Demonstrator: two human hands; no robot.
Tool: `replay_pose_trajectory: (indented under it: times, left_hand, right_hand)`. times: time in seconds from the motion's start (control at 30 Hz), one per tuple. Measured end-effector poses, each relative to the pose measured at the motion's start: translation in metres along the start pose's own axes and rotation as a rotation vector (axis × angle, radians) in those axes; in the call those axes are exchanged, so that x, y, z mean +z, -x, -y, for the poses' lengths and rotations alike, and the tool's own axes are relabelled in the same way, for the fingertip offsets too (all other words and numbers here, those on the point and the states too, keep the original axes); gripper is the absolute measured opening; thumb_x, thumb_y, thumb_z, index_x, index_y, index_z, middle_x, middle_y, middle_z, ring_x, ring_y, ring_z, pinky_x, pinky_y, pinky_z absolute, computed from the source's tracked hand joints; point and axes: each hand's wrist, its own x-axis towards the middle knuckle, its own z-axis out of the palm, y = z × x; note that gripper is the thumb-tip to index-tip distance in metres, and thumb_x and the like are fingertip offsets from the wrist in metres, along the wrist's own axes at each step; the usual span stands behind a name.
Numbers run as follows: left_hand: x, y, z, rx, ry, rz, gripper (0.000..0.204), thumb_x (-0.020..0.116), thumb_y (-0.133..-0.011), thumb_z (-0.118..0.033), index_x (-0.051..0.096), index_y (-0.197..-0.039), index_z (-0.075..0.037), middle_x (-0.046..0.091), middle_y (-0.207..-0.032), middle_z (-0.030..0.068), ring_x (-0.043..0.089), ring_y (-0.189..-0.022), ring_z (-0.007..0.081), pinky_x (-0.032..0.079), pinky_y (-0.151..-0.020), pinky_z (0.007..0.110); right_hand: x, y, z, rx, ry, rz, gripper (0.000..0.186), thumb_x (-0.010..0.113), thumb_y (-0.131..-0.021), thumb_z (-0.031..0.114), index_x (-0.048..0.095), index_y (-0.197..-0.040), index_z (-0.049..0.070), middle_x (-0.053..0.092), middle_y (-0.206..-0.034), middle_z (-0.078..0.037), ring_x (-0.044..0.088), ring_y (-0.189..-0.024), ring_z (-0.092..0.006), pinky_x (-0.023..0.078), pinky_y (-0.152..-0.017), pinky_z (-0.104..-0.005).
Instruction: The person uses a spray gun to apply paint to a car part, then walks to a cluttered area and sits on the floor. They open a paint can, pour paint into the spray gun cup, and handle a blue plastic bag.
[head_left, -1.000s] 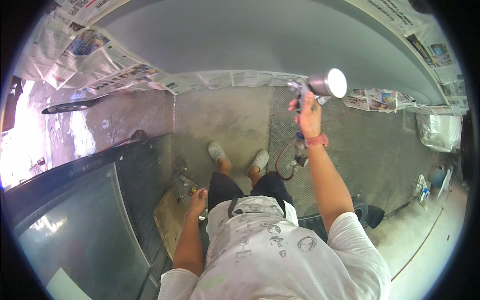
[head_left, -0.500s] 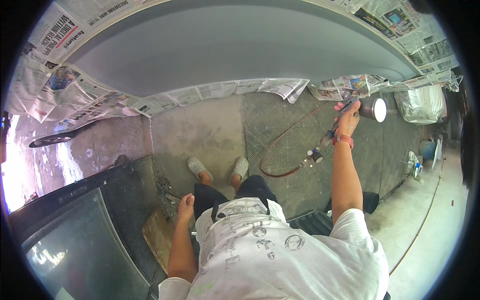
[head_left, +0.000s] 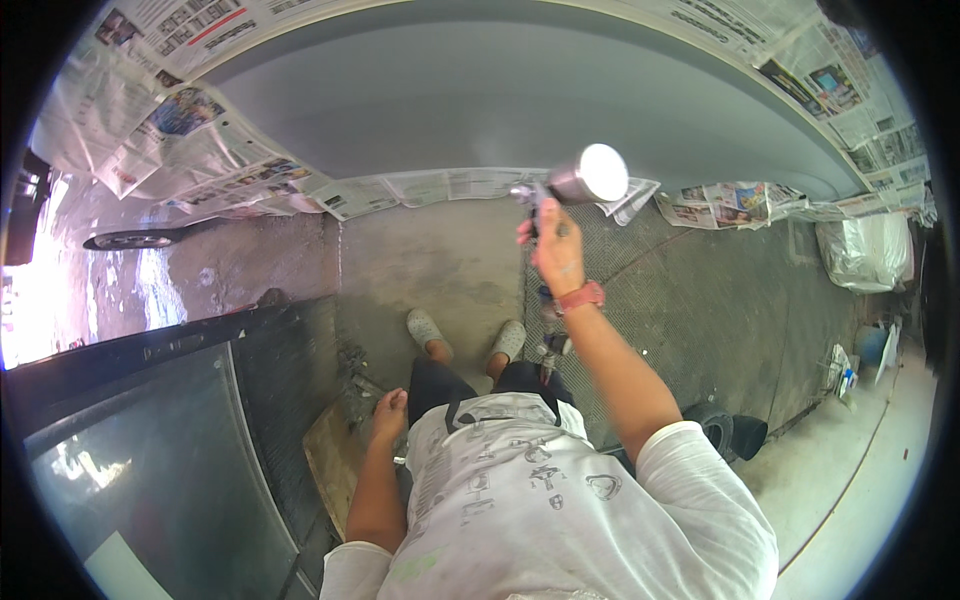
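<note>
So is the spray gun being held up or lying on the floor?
Held up: the right hand is wrapped around the spray gun, holding it above the floor.

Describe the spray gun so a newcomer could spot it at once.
Find the broad grey panel bordered with newspaper across the top of the view. Seen against its lower edge, slightly right of centre, the person's right hand grips the spray gun. Its shiny metal cup, with a round white end, sets it apart from the flat newspaper nearby.
</note>
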Motion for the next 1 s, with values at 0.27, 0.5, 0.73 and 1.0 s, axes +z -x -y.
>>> replay_pose_trajectory:
  times: [0.27,0.5,0.73,1.0]
  left_hand:
    - [-0.025,-0.006,0.014,-0.067,0.008,-0.017,0.052,0.062,-0.1,-0.046,0.063,-0.136,-0.01,0.066,-0.134,0.0145,0.061,-0.126,0.0307,0.046,-0.107,0.042]
    - [-0.032,0.015,-0.019,-0.105,-0.095,-0.034,0.052,0.063,-0.1,-0.045,0.063,-0.137,-0.008,0.068,-0.13,0.0136,0.064,-0.121,0.0266,0.047,-0.104,0.04]
    - [-0.011,-0.01,-0.017,-0.069,-0.045,0.028,0.051,0.062,-0.1,-0.043,0.062,-0.137,-0.007,0.066,-0.133,0.0164,0.063,-0.123,0.0299,0.047,-0.105,0.041]
    - [0.006,-0.023,-0.05,0.07,-0.06,0.028,0.046,0.062,-0.102,-0.036,0.062,-0.135,-0.005,0.069,-0.128,0.0163,0.065,-0.119,0.0281,0.049,-0.102,0.04]
  right_hand:
    - [0.122,0.01,0.018,-0.013,0.01,0.28,0.059,0.046,-0.107,0.052,0.068,-0.109,-0.002,0.069,-0.077,-0.008,0.064,-0.064,-0.0127,0.049,-0.056,-0.0287]
    - [0.079,0.001,0.066,-0.025,-0.055,0.286,0.057,0.045,-0.108,0.05,0.068,-0.122,-0.001,0.067,-0.077,-0.005,0.062,-0.066,-0.0118,0.049,-0.061,-0.0276]
    - [-0.068,-0.001,0.071,-0.062,0.068,-0.044,0.059,0.037,-0.109,0.052,0.063,-0.129,0.002,0.069,-0.083,-0.005,0.066,-0.069,-0.011,0.044,-0.044,-0.0221]
    - [-0.238,-0.001,0.072,-0.06,0.097,-0.402,0.063,0.037,-0.107,0.058,0.066,-0.112,0.002,0.07,-0.082,-0.006,0.067,-0.068,-0.0141,0.042,-0.044,-0.0249]
